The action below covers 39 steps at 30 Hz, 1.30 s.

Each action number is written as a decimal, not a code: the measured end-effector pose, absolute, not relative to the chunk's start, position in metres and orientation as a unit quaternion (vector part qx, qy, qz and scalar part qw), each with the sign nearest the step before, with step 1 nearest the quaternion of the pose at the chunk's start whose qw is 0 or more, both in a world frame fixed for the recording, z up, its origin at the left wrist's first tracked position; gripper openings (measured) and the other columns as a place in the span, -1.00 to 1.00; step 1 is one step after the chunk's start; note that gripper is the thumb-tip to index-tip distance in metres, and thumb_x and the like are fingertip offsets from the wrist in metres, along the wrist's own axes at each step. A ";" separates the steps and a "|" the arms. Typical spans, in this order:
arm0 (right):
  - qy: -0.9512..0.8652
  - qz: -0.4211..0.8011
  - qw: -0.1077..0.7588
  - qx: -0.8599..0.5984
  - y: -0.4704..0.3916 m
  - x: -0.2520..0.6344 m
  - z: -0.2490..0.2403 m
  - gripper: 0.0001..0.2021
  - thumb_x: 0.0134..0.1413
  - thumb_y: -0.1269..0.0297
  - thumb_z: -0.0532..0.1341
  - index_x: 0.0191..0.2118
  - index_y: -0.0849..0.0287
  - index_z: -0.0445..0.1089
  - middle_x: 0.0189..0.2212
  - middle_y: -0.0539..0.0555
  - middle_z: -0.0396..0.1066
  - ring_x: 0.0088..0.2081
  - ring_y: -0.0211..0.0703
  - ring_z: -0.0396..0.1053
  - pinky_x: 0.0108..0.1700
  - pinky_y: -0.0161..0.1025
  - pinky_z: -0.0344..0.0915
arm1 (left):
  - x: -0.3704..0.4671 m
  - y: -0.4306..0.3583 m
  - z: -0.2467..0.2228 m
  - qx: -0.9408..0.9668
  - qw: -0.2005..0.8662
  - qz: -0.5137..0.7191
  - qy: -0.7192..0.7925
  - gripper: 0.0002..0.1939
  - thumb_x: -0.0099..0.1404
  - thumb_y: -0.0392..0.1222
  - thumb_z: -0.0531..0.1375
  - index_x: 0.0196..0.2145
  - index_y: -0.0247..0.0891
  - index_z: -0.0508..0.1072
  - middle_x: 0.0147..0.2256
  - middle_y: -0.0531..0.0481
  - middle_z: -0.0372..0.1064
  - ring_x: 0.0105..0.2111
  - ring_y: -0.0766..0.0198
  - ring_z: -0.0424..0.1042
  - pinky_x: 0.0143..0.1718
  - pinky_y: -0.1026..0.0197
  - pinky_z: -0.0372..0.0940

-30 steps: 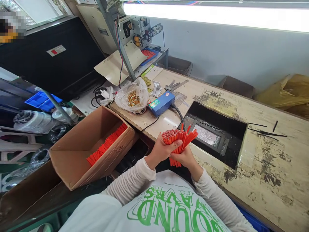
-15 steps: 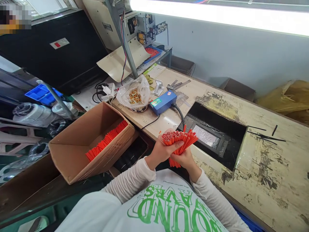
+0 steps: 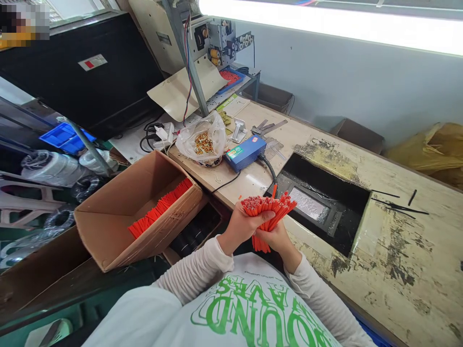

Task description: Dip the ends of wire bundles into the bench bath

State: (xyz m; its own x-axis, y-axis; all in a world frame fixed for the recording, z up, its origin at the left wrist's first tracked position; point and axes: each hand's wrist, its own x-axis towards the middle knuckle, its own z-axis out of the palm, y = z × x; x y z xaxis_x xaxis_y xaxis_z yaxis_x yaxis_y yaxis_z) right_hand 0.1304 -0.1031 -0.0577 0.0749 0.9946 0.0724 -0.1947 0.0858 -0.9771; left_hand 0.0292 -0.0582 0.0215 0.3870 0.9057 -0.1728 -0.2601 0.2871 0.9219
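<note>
Both my hands grip one thick bundle of short red wires [image 3: 265, 207] in front of my chest, at the table's near edge. My left hand [image 3: 246, 226] wraps the bundle from the left, its thumb lying across the wires. Lower down on the right, my right hand [image 3: 277, 237] closes round the same bundle. Pale, stripped-looking tips face up at the top, and one wire stands higher than the others. Behind the bundle is a recessed solder pot [image 3: 309, 205] with a shiny rectangular surface. Fingers on the far side are hidden.
Left of me, a cardboard box [image 3: 108, 217] holds more red wires [image 3: 162, 207]. On the table [image 3: 379, 294] are a blue control box [image 3: 246, 153] with a cable, a plastic bag of small brass-coloured parts [image 3: 204, 142], calipers [image 3: 267, 127] and several black strips [image 3: 401, 207].
My hands stay on the bundle in almost the same place. One wire now sticks up slightly higher at the top. The view has shifted a little.
</note>
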 end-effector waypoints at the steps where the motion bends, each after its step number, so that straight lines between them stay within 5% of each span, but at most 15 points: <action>1: -0.450 0.514 0.580 -0.443 -0.103 0.131 -0.057 -0.51 -0.18 0.09 0.45 -0.09 0.08 0.40 -0.19 0.11 0.51 -0.17 -0.01 0.49 -0.08 0.00 0.47 | 0.029 -0.058 0.022 0.435 0.710 0.411 0.371 -0.76 -0.07 -0.07 0.45 -0.47 -0.25 0.60 -0.44 0.01 0.53 -0.40 0.25 0.47 -0.17 0.13 0.43; 16: -0.462 0.556 0.527 -0.446 -0.101 0.136 -0.052 -0.54 -0.26 0.20 0.48 -0.15 0.10 0.42 -0.22 0.11 0.51 -0.18 0.00 0.49 -0.10 -0.07 0.47 | 0.019 -0.057 0.016 0.494 0.712 0.388 0.315 -0.61 0.15 0.04 0.32 -0.15 -0.25 0.60 -0.15 -0.11 0.56 -0.10 0.08 0.51 0.07 0.04 0.35; 21: -0.441 0.540 0.528 -0.484 -0.103 0.133 -0.054 -0.61 -0.31 0.32 0.46 -0.25 0.08 0.41 -0.37 0.03 0.49 -0.36 -0.10 0.47 -0.30 -0.16 0.48 | 0.016 -0.054 0.011 0.482 0.731 0.400 0.271 -0.59 0.20 0.03 0.28 -0.06 -0.22 0.57 -0.04 -0.11 0.52 0.04 0.04 0.44 0.19 0.02 0.24; 39: -0.430 0.580 0.527 -0.449 -0.095 0.115 -0.045 -0.73 -0.22 0.22 0.42 -0.37 0.10 0.36 -0.51 0.01 0.46 -0.49 -0.17 0.42 -0.43 -0.22 0.46 | 0.008 -0.049 0.017 0.410 0.722 0.433 0.350 -0.55 0.01 -0.02 0.42 -0.16 -0.30 0.60 -0.19 -0.11 0.57 -0.10 0.05 0.51 0.07 0.01 0.34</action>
State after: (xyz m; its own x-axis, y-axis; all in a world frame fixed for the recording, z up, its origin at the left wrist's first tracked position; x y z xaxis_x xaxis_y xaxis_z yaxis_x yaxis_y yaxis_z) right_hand 0.1151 -0.0949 -0.0452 -0.0414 0.9968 -0.0679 -0.2250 -0.0755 -0.9714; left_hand 0.0078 -0.0490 0.0167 0.3789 0.9132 -0.1502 -0.3388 0.2879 0.8957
